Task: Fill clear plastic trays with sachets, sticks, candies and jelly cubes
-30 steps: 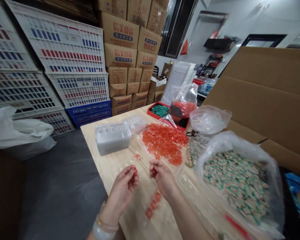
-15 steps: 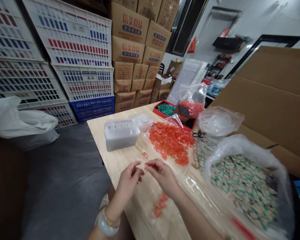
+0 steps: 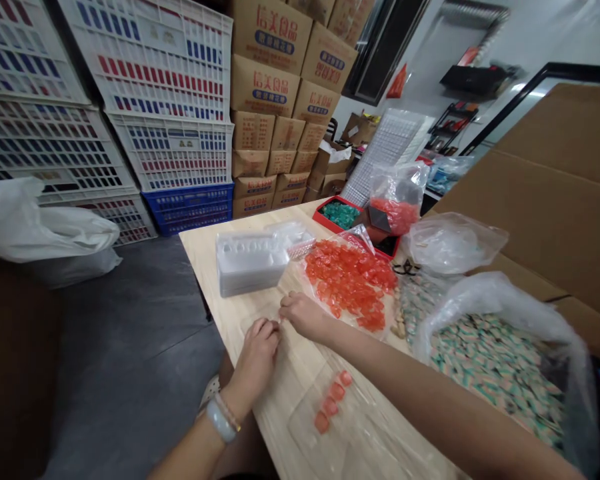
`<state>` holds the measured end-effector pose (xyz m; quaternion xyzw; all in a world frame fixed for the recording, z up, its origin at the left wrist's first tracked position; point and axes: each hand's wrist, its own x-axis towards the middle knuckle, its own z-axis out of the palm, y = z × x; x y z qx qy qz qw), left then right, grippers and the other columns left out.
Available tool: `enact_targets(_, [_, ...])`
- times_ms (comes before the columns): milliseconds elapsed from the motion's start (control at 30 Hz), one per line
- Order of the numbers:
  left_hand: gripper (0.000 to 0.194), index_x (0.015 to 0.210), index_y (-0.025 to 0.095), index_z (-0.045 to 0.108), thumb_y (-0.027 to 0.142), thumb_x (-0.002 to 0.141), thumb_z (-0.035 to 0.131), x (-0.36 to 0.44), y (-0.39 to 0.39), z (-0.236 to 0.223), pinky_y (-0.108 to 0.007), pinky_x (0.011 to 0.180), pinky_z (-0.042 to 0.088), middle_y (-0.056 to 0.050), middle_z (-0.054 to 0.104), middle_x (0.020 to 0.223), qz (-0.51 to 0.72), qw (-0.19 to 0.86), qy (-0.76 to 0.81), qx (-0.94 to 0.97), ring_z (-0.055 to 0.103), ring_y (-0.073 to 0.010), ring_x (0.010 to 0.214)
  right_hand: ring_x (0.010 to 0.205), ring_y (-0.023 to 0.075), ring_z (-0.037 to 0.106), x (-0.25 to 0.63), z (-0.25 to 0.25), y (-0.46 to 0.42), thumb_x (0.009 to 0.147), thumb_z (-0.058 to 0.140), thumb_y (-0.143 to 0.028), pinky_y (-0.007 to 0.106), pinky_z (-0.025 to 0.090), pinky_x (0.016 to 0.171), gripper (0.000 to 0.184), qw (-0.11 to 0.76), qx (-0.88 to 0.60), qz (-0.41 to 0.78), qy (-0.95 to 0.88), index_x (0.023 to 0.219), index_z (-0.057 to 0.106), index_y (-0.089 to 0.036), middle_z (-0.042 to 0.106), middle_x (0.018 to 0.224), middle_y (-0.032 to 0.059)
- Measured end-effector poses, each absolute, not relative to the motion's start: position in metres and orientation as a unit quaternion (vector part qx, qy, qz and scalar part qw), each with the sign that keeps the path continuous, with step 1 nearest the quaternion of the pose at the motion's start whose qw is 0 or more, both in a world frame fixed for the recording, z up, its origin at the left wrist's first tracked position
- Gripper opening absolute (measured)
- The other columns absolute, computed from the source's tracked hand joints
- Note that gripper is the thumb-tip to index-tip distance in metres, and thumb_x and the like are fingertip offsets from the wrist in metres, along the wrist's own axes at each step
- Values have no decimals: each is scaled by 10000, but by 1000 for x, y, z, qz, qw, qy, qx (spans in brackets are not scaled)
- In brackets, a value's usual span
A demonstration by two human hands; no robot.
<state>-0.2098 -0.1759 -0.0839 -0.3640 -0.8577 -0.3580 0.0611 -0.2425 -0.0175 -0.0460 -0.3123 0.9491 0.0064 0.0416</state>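
Observation:
My left hand rests low over the wooden table, fingers curled and bent down. Whatever lies under them is hidden. Beside it, my right hand has its fingertips pinched together near the left fingertips; what they hold is too small to make out. Nearer to me, a clear plastic tray lies flat with a row of several round red-orange pieces in it. Just beyond my right hand spreads a heap of wrapped red-orange pieces on clear plastic.
A stack of clear plastic trays stands toward the far left edge. Behind the heap is a red box with green pieces. At right stands a large bag of striped pieces. White crates and cartons line the wall.
Both hands have come down toward the table; the right has moved forward and left. The loose red piece beyond my hands no longer shows. The view has shifted slightly.

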Motion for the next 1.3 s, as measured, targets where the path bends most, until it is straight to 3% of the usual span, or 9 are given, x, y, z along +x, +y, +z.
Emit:
enact_targets(167, [213, 852, 156, 579, 32, 752, 438, -209, -179, -84, -358, 810, 390, -57, 541, 899, -335, 63, -863, -373, 418, -193, 915, 759, 171, 464, -242, -45, -18, 784, 453, -114, 271, 320, 689, 157, 58, -307, 0, 950, 778, 609, -131, 579, 776, 61])
enact_targets(333, [166, 861, 171, 579, 101, 781, 450, -195, -172, -78, -393, 830, 346, -66, 534, 967, -288, 111, -870, -384, 406, -216, 963, 830, 170, 477, -232, -43, -18, 813, 462, -237, 260, 338, 718, 191, 21, -179, -31, 983, 819, 616, -125, 563, 851, 78])
enact_targets(500, [112, 756, 185, 582, 180, 796, 478, -177, -151, -73, -337, 734, 342, -21, 564, 789, -256, 26, -859, -443, 454, -168, 794, 835, 194, 473, -229, -44, -18, 794, 488, -251, 285, 345, 697, 197, 13, -149, -24, 988, 796, 634, -118, 541, 869, 104])
enact_targets(667, [127, 716, 181, 574, 163, 796, 477, -173, -145, -71, -332, 735, 335, -18, 565, 771, -265, 4, -864, -428, 451, -169, 804, 851, 181, 468, -231, -44, -11, 772, 521, -261, 273, 339, 709, 153, 21, -173, -36, 984, 812, 636, -168, 535, 862, 66])
enact_targets(933, [163, 744, 170, 578, 109, 790, 434, -173, -147, -74, -315, 706, 400, -28, 541, 754, -329, -8, -846, -419, 461, -164, 759, 861, 167, 443, -222, -47, 1, 754, 544, -262, 267, 333, 724, 133, -7, -157, -67, 985, 799, 633, -174, 506, 863, 48])
enact_targets(1100, [196, 755, 160, 580, 126, 809, 395, -176, -150, -73, -291, 704, 417, -43, 532, 776, -432, -25, -827, -359, 490, -152, 769, 877, 177, 437, -220, -45, 6, 739, 568, -292, 283, 333, 740, 147, 10, -161, -74, 984, 836, 643, -211, 505, 892, 47])
enact_targets(1300, [172, 733, 156, 595, 163, 791, 433, -183, -154, -72, -269, 670, 417, -35, 546, 739, -501, -37, -805, -316, 514, -144, 731, 821, 171, 473, -195, -34, 19, 770, 516, -277, 294, 371, 738, 281, -104, -30, -224, 969, 1028, 575, -183, 520, 872, 61])
